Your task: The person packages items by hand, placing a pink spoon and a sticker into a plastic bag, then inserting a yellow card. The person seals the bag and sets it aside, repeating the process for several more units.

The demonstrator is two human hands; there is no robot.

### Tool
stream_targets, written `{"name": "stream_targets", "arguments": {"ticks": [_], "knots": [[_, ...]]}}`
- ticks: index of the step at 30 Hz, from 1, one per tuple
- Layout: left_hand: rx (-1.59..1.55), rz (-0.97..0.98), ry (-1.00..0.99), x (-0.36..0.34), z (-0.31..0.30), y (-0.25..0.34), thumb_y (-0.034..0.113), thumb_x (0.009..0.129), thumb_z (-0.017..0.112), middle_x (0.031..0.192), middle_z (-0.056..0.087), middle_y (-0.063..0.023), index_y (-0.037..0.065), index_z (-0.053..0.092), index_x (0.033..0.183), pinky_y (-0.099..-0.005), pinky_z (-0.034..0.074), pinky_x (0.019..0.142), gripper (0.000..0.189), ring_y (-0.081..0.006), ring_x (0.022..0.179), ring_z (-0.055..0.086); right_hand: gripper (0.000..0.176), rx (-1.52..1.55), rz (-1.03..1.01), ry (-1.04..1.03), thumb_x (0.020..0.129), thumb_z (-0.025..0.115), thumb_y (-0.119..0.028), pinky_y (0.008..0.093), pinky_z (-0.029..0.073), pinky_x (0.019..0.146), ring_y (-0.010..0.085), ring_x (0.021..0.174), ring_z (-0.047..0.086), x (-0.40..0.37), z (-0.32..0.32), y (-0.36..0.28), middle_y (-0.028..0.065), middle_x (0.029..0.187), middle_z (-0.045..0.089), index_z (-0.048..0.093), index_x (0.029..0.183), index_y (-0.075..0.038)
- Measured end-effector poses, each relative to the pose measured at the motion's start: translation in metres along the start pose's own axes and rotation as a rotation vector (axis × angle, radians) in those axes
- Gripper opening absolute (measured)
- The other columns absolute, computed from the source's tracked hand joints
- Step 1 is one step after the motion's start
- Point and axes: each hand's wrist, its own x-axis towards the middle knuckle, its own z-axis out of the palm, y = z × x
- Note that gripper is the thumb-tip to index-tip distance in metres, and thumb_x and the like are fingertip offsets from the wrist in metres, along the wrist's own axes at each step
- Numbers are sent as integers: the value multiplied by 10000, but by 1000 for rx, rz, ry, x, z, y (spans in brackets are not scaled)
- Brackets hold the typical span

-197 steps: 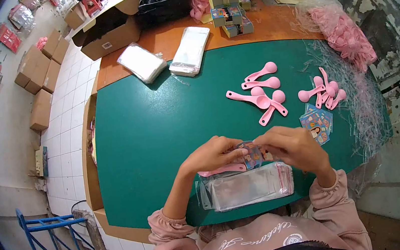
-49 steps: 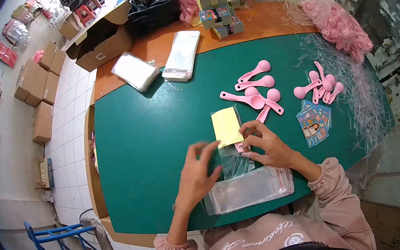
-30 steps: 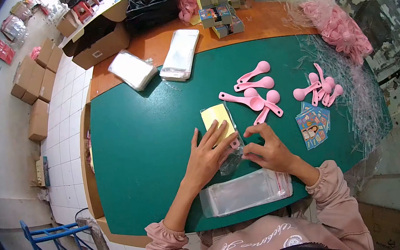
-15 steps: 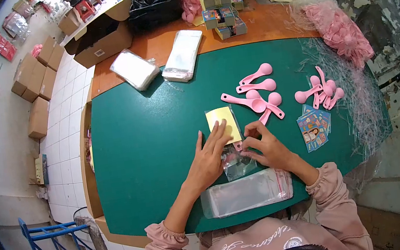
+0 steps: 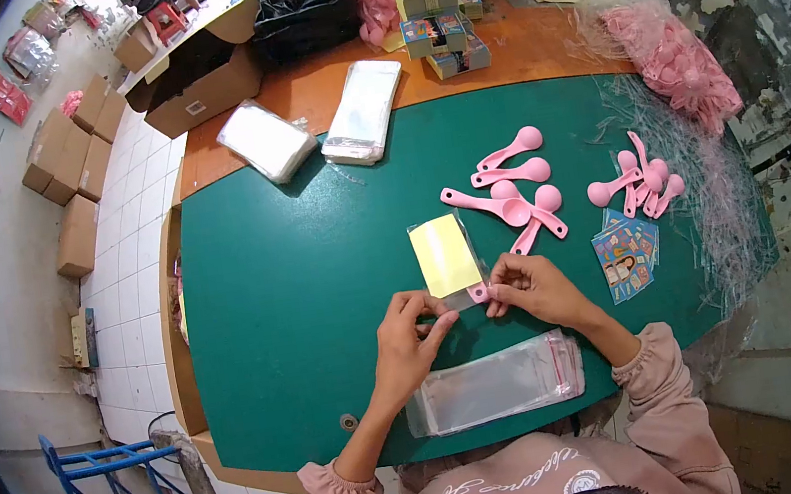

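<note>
A small clear plastic bag [image 5: 464,309] lies on the green table top with a yellow card [image 5: 444,253] inside. The end of a pink spoon handle [image 5: 478,292], with a hole in it, shows below the card; the rest of that spoon is hidden. My left hand [image 5: 408,342] pinches the bag's lower left corner between thumb and fingers. At the lower right corner, beside the handle end, my right hand [image 5: 539,290] is closed on the bag's edge. Several loose pink spoons [image 5: 516,211] lie just beyond my right hand.
Close to my body is a stack of clear bags [image 5: 494,384]. Printed cards [image 5: 627,256] and more pink spoons [image 5: 651,178] lie at the right, beside shredded plastic [image 5: 711,215]. Two bag stacks [image 5: 363,111], card bundles [image 5: 432,32] and a sack of spoons [image 5: 671,61] stand farther back.
My left hand has moved off the yellow card, down to the bag's lower edge. The bag's loose lower end, spread toward me before, now looks folded up. My right hand stays at the lower right corner.
</note>
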Motion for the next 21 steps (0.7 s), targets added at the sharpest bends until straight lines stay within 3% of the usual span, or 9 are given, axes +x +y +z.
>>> {"name": "stream_targets", "arguments": {"ticks": [2,5,9,11,18,20,21], "knots": [[-82,-120,-55,3,-1,-3,93,786,645,874,568,-44,7,564,826,-230,486,636,125,-84,742,552,120,6,12,117,836,562,-63,222,499,549,143,652,615,0,4,4,81,755,576,470,843,14],[-149,-172,-29,5,2,-11,117,768,667,764,574,-44,-11,568,813,-230,494,615,169,-96,745,583,118,23,-18,182,836,553,-52,223,489,503,143,608,611,0,8,2,91,727,579,453,837,10],[-230,-223,-41,7,4,-18,103,775,654,819,588,-46,-12,558,865,-226,492,593,174,-90,755,581,119,-17,-32,197,845,541,-36,213,491,500,139,599,613,0,10,3,108,740,596,424,865,-22],[-357,-160,69,6,8,-17,84,790,629,862,593,-46,-2,538,945,-213,482,559,199,-77,754,573,111,-62,-46,200,842,542,-34,207,487,499,128,593,608,0,11,3,100,733,596,450,900,-15],[-301,-149,18,3,4,-3,63,818,577,938,574,-42,48,538,1048,-202,468,524,234,-73,752,544,219,-68,-80,216,830,529,-32,225,477,478,117,582,604,-1,15,1,75,716,579,523,1047,-6],[-138,-75,-41,1,-6,-5,59,821,559,1026,558,-50,82,547,1117,-195,461,526,297,-90,775,531,208,-406,4,152,814,547,-58,292,487,544,167,630,610,-2,12,-14,101,747,586,555,1016,-12],[-97,-19,4,1,-16,-13,62,819,558,1059,547,-53,86,546,1135,-197,461,532,317,-102,787,527,208,-409,0,152,814,547,-58,292,487,544,167,630,610,3,9,-18,101,747,586,555,1016,-12]]}}
